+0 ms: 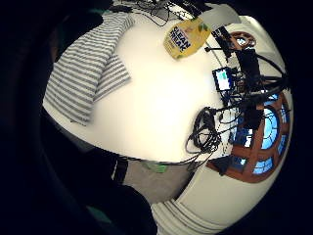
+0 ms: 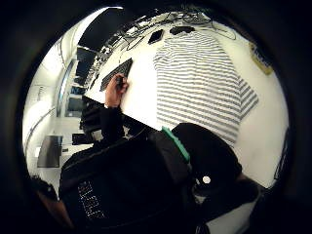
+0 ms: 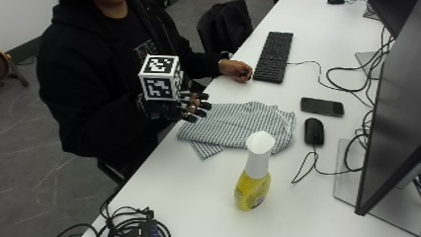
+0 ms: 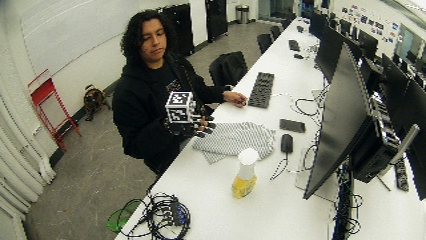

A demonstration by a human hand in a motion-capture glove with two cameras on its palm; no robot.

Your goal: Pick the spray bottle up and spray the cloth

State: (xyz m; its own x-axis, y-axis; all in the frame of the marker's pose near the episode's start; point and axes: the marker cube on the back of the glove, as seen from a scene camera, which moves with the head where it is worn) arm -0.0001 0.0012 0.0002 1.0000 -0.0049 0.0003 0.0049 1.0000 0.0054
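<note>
Gloved right hand (image 3: 172, 104) hovers above the table edge (image 3: 164, 173), fingers loosely curled, holding nothing; likely staged for a reach. Spray bottle (image 3: 254, 172) stands upright on the table, well apart from the hand, cap on top, so a side grasp looks open. Striped cloth (image 3: 238, 127) lies flat between hand and bottle, just beside the mouse (image 3: 314, 131). Bare hand (image 3: 235, 68) rests by the keyboard (image 3: 273, 55), out of the way. 0 steps done yet.

Spray bottle (image 3: 254, 178) stands on the table (image 3: 197, 197) just beside the cloth (image 3: 238, 126); mouse (image 3: 314, 131) beyond the cloth
</note>
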